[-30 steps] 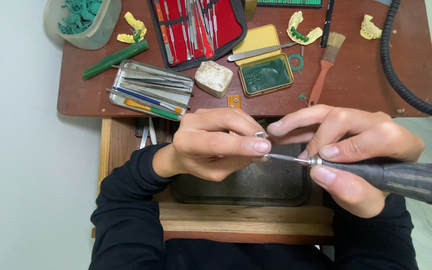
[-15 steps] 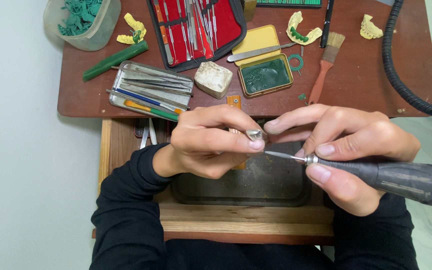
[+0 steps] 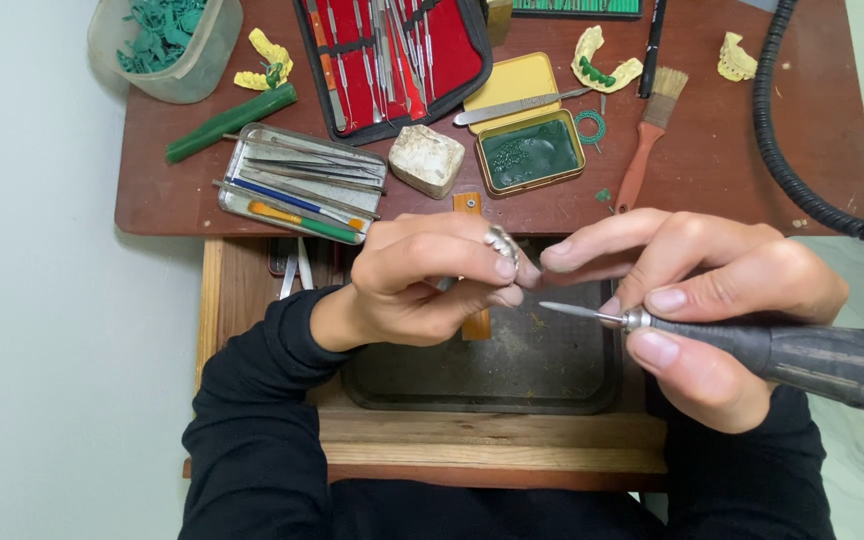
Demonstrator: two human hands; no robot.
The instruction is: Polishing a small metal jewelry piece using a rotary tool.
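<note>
My left hand pinches a small silver metal piece between thumb and fingertips, over a dark tray in an open wooden drawer. My right hand grips a dark rotary handpiece; its thin bit points left, just below and right of the metal piece, not touching it. My right index fingertip rests against the left fingers beside the piece.
On the brown bench lie an open red instrument case, a metal tray of tools, a yellow tin with green contents, a whitish stone block, a brush, yellow dental casts, a tub of green pieces and a coiled black cable.
My left hand has lifted and turned the metal piece upward. The handpiece bit, earlier at the piece, now sits slightly below and apart from it.
</note>
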